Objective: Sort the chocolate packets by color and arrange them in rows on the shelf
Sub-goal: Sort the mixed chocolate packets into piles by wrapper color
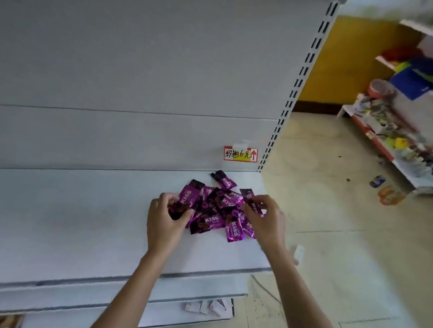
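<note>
Our left hand (pixel 165 220) curls round a dark packet (pixel 178 210) at the 9 o'clock edge of the pile of KISS chocolate packets (pixel 215 215). Our right hand (pixel 264 219) pinches another packet (pixel 255 205) between thumb and fingertips at the 3 o'clock edge; we cannot tell its shade for sure. The pile lies jumbled on the white shelf (pixel 76 217), with bright magenta wrappers and darker ones overlapping and pointing every way. One lone packet (pixel 224 179) sits just apart at 12 o'clock, below the red price label (pixel 240 154) on the back panel. We judge the sorting is at its start, as no rows show yet. Next we should lift each held packet free without dragging its neighbours and check its colour. Then we lay the two shades in separate spots, darker ones toward 9 o'clock along the shelf, with edges squared to begin a row.
</note>
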{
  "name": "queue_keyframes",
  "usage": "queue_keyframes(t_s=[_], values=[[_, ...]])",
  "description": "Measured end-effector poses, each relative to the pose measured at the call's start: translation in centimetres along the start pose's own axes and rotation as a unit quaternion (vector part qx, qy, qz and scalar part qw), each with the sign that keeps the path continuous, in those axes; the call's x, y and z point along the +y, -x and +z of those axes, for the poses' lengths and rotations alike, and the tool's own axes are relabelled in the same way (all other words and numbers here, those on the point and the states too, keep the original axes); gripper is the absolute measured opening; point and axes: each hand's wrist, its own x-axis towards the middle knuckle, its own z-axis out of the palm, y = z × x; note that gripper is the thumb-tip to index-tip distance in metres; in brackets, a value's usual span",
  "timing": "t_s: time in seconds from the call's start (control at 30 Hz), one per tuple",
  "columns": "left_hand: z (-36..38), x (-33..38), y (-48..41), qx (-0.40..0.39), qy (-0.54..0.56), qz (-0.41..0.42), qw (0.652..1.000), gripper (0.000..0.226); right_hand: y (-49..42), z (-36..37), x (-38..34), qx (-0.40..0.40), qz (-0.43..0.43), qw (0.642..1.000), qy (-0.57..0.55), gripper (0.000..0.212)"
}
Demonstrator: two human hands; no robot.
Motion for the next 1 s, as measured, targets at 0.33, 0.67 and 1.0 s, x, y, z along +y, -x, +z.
queue_keyframes(t_s=[0.33,0.67,1.0], values=[[3.9,-2.2,-1.1,-0.014,-0.181,0.079,0.980,0.021,-3.2,4.2,3.1,-0.041,-0.163,0.970,0.178,0.031],[-4.9,-0.9,0.5,0.027,-0.001,0.026,0.999,0.039,-1.9,3.4,-2.8,-0.096,-0.127,0.987,0.021,0.042],[-25.6,-4.5,10.0,0.271,0.110,-0.104,0.951,0.034,10.0,10.2,-15.6,-0.209,-0.140,0.956,-0.150,0.037]])
